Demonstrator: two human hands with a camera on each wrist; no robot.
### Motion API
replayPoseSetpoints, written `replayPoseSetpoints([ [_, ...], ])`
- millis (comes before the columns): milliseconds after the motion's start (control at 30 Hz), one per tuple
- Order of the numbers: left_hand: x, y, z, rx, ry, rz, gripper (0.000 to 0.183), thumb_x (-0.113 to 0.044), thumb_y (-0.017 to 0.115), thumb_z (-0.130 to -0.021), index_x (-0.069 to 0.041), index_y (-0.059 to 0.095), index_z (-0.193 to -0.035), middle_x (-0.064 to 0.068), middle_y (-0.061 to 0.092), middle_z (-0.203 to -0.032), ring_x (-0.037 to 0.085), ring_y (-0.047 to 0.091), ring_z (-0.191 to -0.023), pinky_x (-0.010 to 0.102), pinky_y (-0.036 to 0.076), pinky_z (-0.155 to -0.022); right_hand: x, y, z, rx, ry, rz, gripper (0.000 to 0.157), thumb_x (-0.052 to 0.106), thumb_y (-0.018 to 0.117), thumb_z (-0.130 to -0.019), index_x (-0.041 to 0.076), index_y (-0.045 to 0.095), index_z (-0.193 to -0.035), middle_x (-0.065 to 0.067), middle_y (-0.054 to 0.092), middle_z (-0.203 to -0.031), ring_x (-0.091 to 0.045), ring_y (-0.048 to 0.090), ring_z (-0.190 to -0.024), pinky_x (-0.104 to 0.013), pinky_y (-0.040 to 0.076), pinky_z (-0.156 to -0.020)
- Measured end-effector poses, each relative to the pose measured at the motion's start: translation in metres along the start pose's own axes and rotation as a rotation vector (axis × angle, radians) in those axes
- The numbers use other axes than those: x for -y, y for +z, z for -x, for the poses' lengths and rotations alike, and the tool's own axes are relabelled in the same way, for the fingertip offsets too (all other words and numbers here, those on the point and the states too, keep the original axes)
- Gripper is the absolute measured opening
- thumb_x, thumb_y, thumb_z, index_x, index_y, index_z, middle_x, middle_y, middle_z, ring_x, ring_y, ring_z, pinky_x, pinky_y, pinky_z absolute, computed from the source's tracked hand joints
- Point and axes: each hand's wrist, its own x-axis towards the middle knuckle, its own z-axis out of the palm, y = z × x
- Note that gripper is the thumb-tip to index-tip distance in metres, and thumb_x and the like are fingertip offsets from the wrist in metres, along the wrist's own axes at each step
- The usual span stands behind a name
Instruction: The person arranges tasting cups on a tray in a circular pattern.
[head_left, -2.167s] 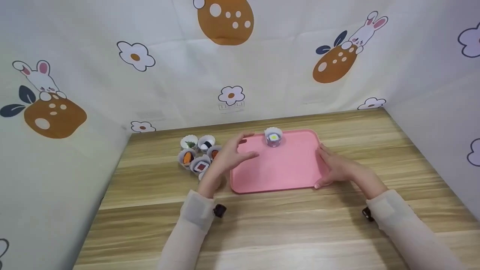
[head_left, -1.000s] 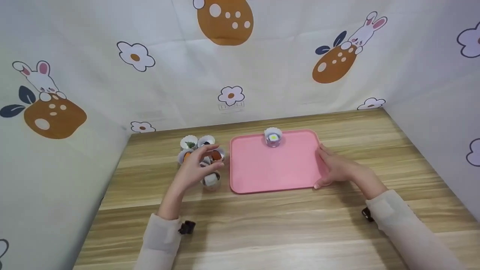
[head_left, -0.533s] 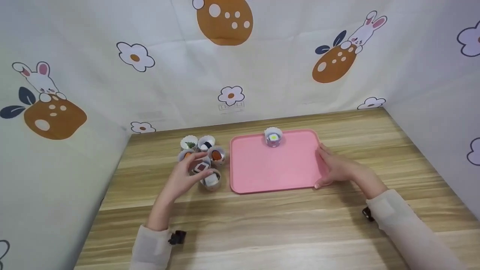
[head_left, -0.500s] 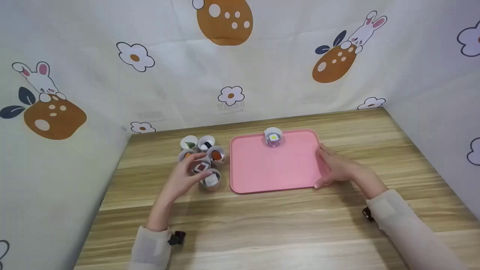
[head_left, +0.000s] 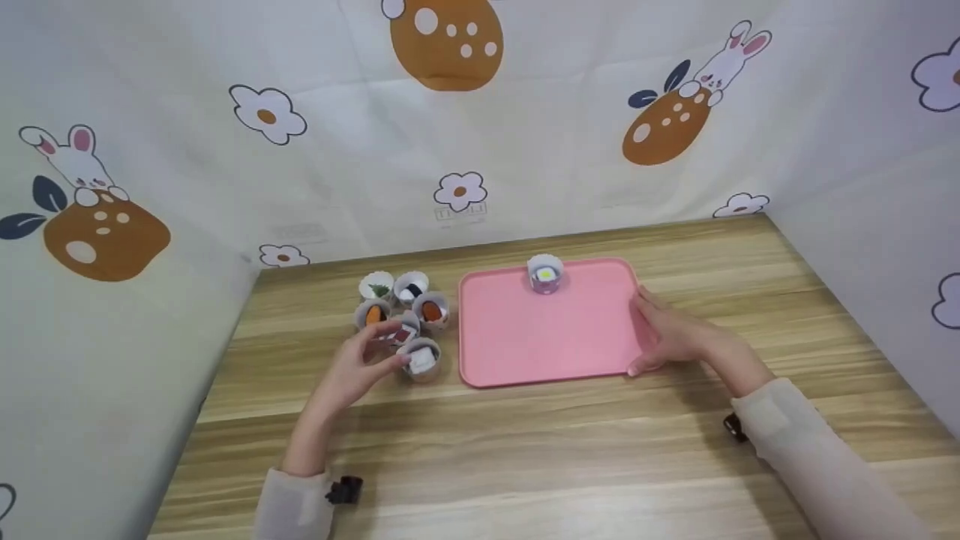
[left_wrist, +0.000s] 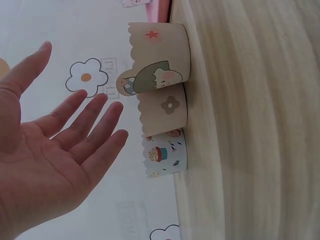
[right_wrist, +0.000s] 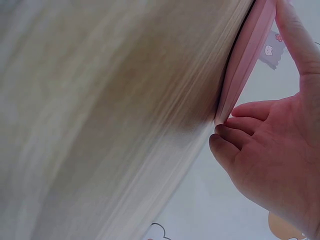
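My left hand hovers over the cluster of paper baking cups, thumb and fingers spread, nothing between them. In the left wrist view its palm stands apart from the cups' scalloped rims. Nearest are the front cup with a white piece inside and one with a red-centred sushi roll, partly hidden by the fingers. My right hand rests against the right edge of the pink tray; its fingers touch the tray's side in the right wrist view. A cup with a yellow-centred roll stands at the tray's back edge.
Beyond the left hand are cups holding orange-topped sushi, a red-topped piece, a black-banded white piece and a green leaf. A patterned curtain closes off the wooden table's back and sides.
The left hand has moved from over the tray leftward to the cups, then slightly nearer the front. The right hand stays at the tray's edge; tray and cups look unmoved.
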Motion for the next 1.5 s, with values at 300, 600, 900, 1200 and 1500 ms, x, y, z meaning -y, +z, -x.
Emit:
replayPoseSetpoints([
  [300, 0.008, -0.001, 0.006, 0.019, 0.005, 0.023, 0.05, -0.005, 0.07, -0.091, 0.008, 0.05, -0.135, 0.028, 0.054, -0.138, 0.041, 0.054, -0.13, 0.054, 0.041, -0.113, 0.0, 0.0, -0.001, 0.004, -0.002, 0.003, 0.136, 0.06, 0.084, -0.067, -0.011, 0.008, -0.154, -0.032, -0.001, -0.163, -0.053, 0.012, -0.148, -0.061, 0.018, -0.121],
  [600, 0.013, -0.001, 0.01, 0.031, -0.038, 0.066, 0.053, -0.006, 0.07, -0.091, 0.011, 0.048, -0.136, 0.028, 0.053, -0.142, 0.04, 0.052, -0.133, 0.051, 0.039, -0.115, 0.001, 0.0, 0.0, -0.008, -0.017, -0.027, 0.133, 0.055, 0.086, -0.068, -0.014, 0.01, -0.153, -0.034, 0.001, -0.163, -0.052, 0.012, -0.149, -0.062, 0.02, -0.121],
  [900, 0.016, 0.001, 0.009, 0.006, -0.072, 0.043, 0.055, -0.006, 0.072, -0.089, 0.01, 0.048, -0.136, 0.03, 0.054, -0.14, 0.043, 0.054, -0.13, 0.049, 0.044, -0.111, 0.002, -0.001, 0.001, -0.004, -0.018, -0.029, 0.133, 0.054, 0.086, -0.069, -0.014, 0.01, -0.153, -0.034, 0.001, -0.162, -0.053, 0.01, -0.149, -0.062, 0.017, -0.121],
  [1200, 0.018, 0.006, 0.007, -0.006, -0.098, 0.042, 0.051, -0.003, 0.071, -0.089, 0.01, 0.049, -0.133, 0.03, 0.055, -0.137, 0.043, 0.056, -0.128, 0.048, 0.047, -0.109, 0.001, -0.001, 0.001, -0.001, -0.017, -0.026, 0.133, 0.055, 0.085, -0.069, -0.014, 0.009, -0.153, -0.033, -0.001, -0.163, -0.052, 0.009, -0.149, -0.061, 0.016, -0.121],
  [1500, 0.015, 0.013, 0.004, -0.002, -0.108, 0.081, 0.054, 0.0, 0.072, -0.087, 0.01, 0.047, -0.134, 0.031, 0.055, -0.136, 0.043, 0.057, -0.126, 0.043, 0.051, -0.105, 0.001, -0.001, 0.001, -0.002, -0.022, -0.018, 0.132, 0.055, 0.086, -0.069, -0.013, 0.01, -0.153, -0.034, 0.0, -0.162, -0.053, 0.011, -0.149, -0.062, 0.019, -0.121],
])
